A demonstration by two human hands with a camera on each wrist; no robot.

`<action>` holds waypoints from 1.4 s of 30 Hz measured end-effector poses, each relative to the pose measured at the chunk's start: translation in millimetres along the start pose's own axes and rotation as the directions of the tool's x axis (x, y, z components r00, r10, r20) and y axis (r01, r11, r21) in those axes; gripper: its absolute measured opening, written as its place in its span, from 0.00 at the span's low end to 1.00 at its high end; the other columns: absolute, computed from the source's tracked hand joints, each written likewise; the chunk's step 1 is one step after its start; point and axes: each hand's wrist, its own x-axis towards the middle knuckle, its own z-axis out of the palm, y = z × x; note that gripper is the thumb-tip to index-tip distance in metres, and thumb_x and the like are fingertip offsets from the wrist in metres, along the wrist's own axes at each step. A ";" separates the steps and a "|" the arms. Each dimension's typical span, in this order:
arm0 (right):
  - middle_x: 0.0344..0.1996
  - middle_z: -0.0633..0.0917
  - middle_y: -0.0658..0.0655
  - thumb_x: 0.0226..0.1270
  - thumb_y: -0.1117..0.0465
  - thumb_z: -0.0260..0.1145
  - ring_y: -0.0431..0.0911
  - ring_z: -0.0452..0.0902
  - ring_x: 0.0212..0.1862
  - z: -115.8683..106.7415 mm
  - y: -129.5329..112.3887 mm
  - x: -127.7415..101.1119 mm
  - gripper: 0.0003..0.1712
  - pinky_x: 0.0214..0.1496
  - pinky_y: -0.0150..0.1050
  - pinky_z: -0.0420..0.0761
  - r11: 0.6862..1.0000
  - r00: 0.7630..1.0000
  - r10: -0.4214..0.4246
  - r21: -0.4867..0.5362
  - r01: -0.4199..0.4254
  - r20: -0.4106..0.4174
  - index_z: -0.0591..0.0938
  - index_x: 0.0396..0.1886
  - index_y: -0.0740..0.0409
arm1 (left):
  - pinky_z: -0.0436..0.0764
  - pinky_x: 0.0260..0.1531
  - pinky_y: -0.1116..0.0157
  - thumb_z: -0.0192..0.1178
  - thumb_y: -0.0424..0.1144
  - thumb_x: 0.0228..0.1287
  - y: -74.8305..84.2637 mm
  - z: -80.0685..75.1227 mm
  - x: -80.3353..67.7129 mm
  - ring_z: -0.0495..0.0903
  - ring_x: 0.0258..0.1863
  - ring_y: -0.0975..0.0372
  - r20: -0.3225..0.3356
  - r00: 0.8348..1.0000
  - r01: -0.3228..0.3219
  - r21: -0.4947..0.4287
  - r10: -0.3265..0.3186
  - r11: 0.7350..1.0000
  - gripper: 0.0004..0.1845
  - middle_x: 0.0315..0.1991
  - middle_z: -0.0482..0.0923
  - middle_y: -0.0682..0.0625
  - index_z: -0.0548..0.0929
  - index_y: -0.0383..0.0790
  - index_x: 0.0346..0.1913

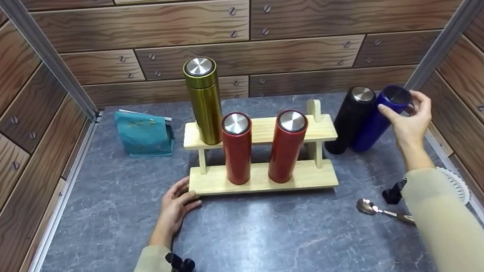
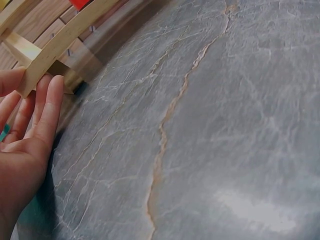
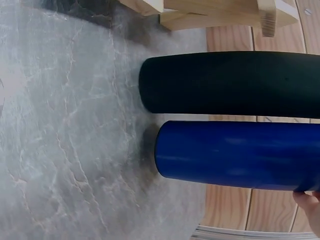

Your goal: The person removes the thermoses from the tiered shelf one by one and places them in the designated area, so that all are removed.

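A pale wooden two-tier rack (image 1: 263,179) stands mid-table. Two red flasks (image 1: 238,154) (image 1: 287,151) stand on its lower board and a gold flask (image 1: 205,106) stands on the upper shelf. My left hand (image 1: 177,205) rests flat against the rack's left front corner; its straight fingers (image 2: 47,107) touch the rack's edge (image 2: 55,47). To the right of the rack stand a black flask (image 1: 351,117) (image 3: 235,82) and a blue flask (image 1: 378,117) (image 3: 235,155), side by side. My right hand (image 1: 407,117) grips the blue flask near its top.
A teal pouch (image 1: 144,133) stands at the back left. A metal spoon (image 1: 382,211) and a white doily (image 1: 456,183) lie at the right front. Wood-panel walls close in the grey marble table (image 1: 252,249) on three sides.
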 end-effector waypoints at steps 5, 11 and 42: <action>0.45 0.79 0.52 0.32 0.76 0.78 0.43 0.71 0.43 0.3 7.2 -0.3 0.40 0.43 0.31 0.72 1.000 1.000 0.011 -0.006 -0.011 -0.012 0.74 0.50 0.56 | 0.82 0.39 0.53 0.62 0.26 0.56 -1.0 0.1 -0.4 0.78 0.36 0.53 -0.001 1.000 0.008 0.005 -0.008 1.000 0.31 0.54 0.68 0.39 0.67 0.36 0.64; 0.45 0.79 0.52 0.33 0.75 0.78 0.43 0.72 0.44 -0.2 12.2 -0.7 0.40 0.42 0.30 0.73 1.000 1.000 0.014 -0.015 -0.014 -0.009 0.74 0.51 0.56 | 0.82 0.39 0.53 0.61 0.25 0.57 -1.3 0.5 -0.3 0.78 0.36 0.52 0.001 1.000 0.004 -0.003 -0.004 1.000 0.30 0.53 0.69 0.39 0.68 0.36 0.63; 0.44 0.79 0.59 0.45 0.78 0.71 0.45 0.76 0.43 -10.2 -5.4 -14.4 0.34 0.49 0.32 0.76 0.998 0.991 0.057 0.030 -0.061 0.118 0.74 0.55 0.61 | 0.82 0.38 0.53 0.61 0.25 0.56 0.9 0.3 -1.3 0.78 0.37 0.52 -0.009 1.000 0.003 -0.002 -0.003 1.000 0.29 0.53 0.69 0.39 0.68 0.37 0.63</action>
